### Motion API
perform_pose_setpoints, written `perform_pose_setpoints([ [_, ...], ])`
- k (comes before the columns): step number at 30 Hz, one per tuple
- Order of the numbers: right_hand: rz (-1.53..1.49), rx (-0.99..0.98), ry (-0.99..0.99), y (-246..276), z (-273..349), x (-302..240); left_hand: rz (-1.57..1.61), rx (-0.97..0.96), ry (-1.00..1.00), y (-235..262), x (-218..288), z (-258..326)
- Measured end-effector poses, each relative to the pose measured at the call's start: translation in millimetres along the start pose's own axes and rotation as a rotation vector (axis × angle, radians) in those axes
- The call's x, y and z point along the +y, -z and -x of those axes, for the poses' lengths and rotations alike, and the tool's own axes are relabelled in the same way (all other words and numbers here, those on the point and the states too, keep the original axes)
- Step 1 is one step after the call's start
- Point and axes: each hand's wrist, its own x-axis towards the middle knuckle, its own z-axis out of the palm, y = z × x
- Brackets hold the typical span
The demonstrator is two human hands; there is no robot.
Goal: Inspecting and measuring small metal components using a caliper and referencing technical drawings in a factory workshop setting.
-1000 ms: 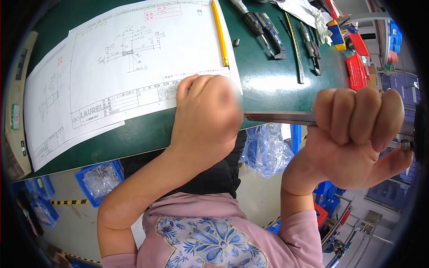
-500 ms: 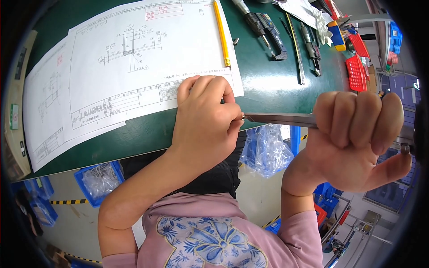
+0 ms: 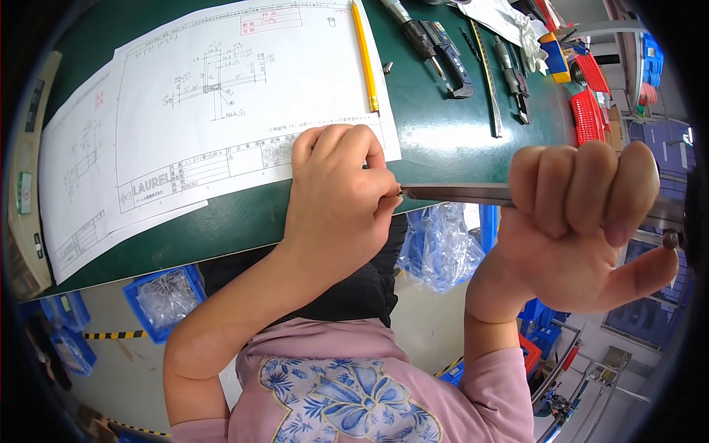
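My right hand is closed in a fist around a long grey metal bar held level just off the near edge of the green table. Its thumb rests by a small dark knob at the bar's right end. My left hand lies over the table edge and the lower corner of a large white technical drawing. Its fingertips pinch the bar's left tip. The part of the bar inside my right fist is hidden.
A yellow pencil lies along the drawing's right edge. Screwdrivers, a digital caliper and a steel ruler lie further right, with red baskets beyond. Blue bins and plastic bags stand below the table.
My left hand has shifted slightly right and its fingertips have closed on the bar's left tip. My right hand has kept its grip and barely moved.
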Motion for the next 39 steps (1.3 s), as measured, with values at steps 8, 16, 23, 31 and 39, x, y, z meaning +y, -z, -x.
perform_pose_setpoints([
  [8, 0.027, -0.049, -0.002, 2.2, 0.0, 0.1, -0.004, 0.005, 0.004, -0.1, -0.2, 0.4],
  [16, -0.037, 0.036, -0.011, 0.4, 3.8, 3.9, -0.009, 0.016, 0.004, -1.5, -0.6, 0.4],
  [23, -0.109, 0.159, -0.024, -5.1, 5.3, 7.6, -0.002, 0.038, 0.004, -1.8, -0.6, 0.0],
  [31, -0.099, 0.153, -0.036, -6.4, 5.3, 4.8, -0.029, 0.017, 0.000, -0.7, -0.7, 1.4],
  [39, -0.152, 0.187, 0.033, 1.1, 7.2, -10.0, -0.071, -0.032, 0.004, 2.2, 1.4, 2.7],
])
